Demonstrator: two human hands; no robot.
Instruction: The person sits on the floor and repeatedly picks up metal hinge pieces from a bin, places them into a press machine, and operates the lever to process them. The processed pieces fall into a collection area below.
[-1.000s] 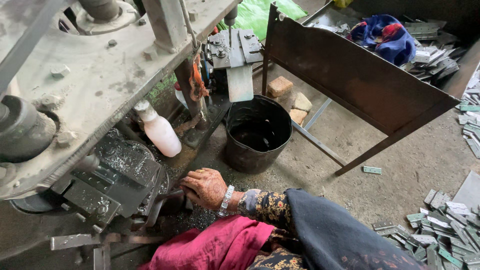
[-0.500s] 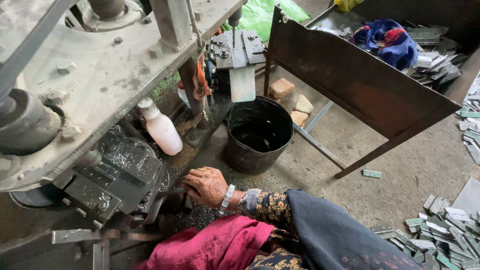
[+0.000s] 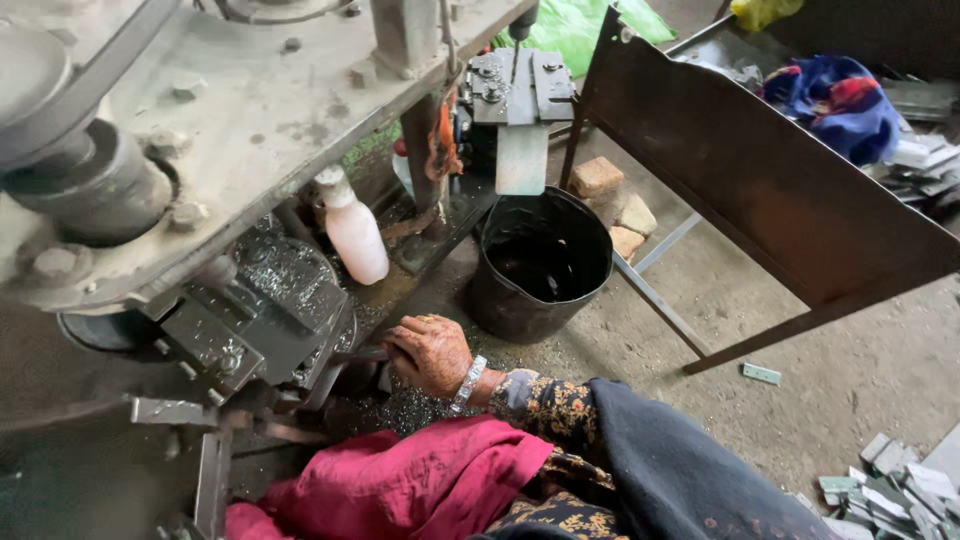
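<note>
My right hand, with a silver bracelet on the wrist and a patterned sleeve, is closed on a dark metal lever low on the grey machine. The lever runs left into a clamp block covered in metal shavings. My left hand is out of view. Pink cloth lies over my lap just below the hand.
A black bucket stands right of the hand under a metal chute. A pale plastic bottle sits under the machine table. A dark tilted metal panel on a frame, bricks, and several small metal plates lie around.
My right hand stays closed on the lever in the same spot. The view has shifted slightly; nothing else has visibly moved.
</note>
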